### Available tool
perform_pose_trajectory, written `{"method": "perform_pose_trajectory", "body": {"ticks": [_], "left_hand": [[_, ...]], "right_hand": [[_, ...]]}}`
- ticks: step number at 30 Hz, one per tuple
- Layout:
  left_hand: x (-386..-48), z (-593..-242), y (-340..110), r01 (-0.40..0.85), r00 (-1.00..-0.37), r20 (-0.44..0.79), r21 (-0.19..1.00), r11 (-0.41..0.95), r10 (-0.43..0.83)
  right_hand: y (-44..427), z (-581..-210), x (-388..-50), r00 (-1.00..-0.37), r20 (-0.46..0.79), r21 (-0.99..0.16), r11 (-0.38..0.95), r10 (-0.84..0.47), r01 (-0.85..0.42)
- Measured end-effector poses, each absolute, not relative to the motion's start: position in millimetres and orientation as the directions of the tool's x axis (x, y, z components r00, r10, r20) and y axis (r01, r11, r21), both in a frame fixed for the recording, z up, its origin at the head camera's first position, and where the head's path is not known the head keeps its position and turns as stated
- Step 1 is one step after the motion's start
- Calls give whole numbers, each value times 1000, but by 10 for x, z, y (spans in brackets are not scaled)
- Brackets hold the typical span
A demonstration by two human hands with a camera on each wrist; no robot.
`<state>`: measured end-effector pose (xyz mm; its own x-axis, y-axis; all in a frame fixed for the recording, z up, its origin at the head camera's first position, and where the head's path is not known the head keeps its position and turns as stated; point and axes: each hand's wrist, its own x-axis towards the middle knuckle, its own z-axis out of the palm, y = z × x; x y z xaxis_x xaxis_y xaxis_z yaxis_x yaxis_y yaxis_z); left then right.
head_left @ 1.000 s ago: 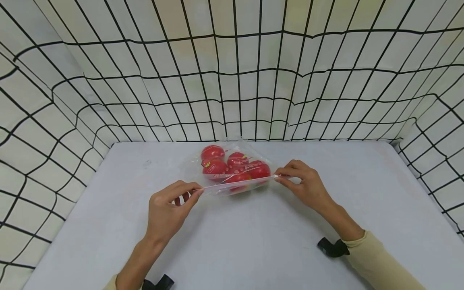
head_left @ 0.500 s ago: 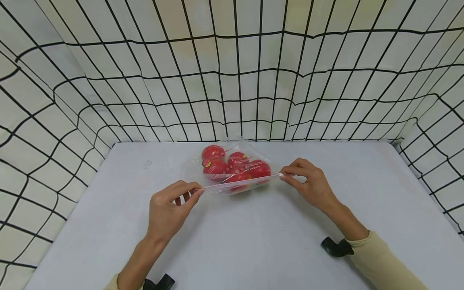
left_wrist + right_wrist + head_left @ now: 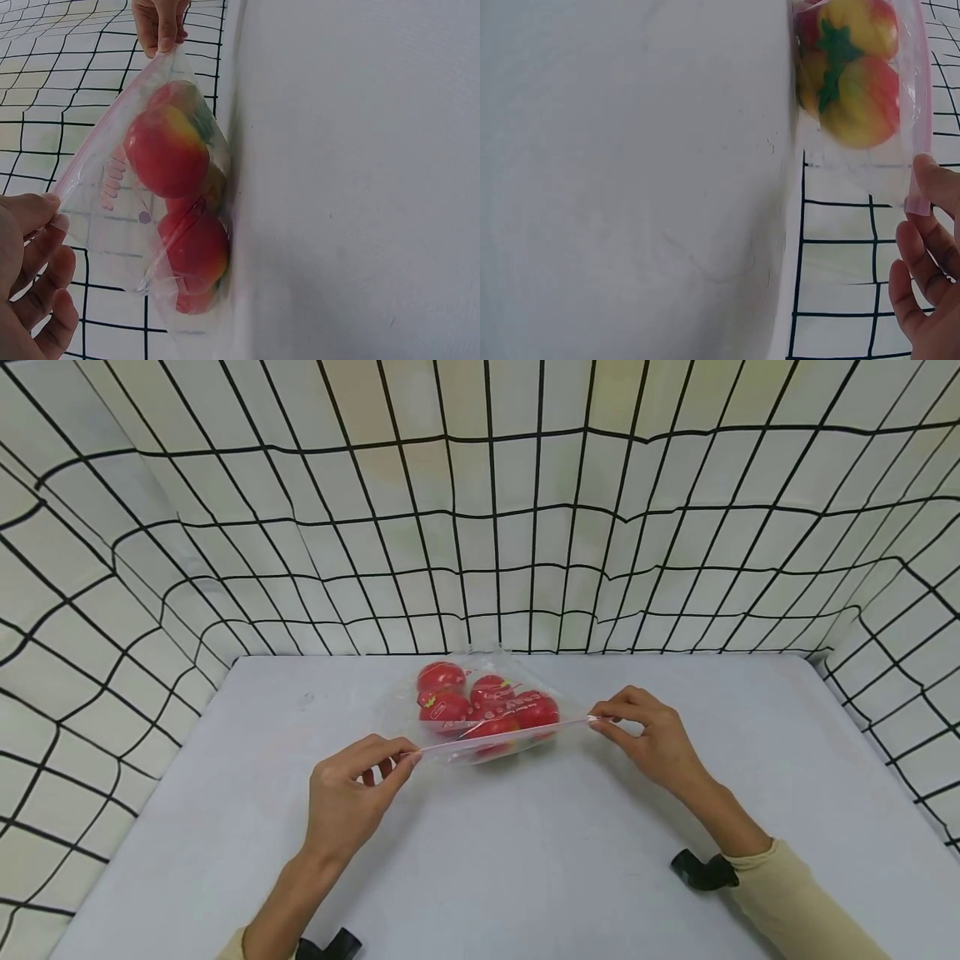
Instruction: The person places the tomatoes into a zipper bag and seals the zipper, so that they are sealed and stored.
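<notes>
A clear zip bag (image 3: 480,745) with red print lies on the table, its pinkish zip edge pulled straight toward me. Inside it are several red tomatoes (image 3: 441,677); the right wrist view shows yellow patches and green leafy tops on these tomatoes (image 3: 861,101). My left hand (image 3: 356,797) pinches the left end of the zip edge between thumb and forefinger. At the opposite end, my right hand (image 3: 651,739) pinches the zip's corner the same way. In the left wrist view the tomatoes (image 3: 166,150) sit below the raised zip edge.
The white table (image 3: 480,877) runs to a black wire grid (image 3: 495,527) at the back and sides. Black wrist-worn devices (image 3: 705,870) sit by both sleeves.
My right hand has slid to the right along the zip edge, out to its end. The left hand and the tomatoes have hardly moved.
</notes>
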<state>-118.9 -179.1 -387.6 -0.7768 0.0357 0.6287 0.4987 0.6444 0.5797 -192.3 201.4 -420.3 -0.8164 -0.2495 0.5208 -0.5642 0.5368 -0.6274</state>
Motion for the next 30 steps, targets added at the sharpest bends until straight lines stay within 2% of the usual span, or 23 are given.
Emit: {"method": "perform_pose_trajectory", "body": {"ticks": [30], "left_hand": [[-1143,-3874,-1656,558,-765,635,566,607,112]], "right_hand": [[2199,-4212,-1995,-850,468,-613,605,-242,-509]]}}
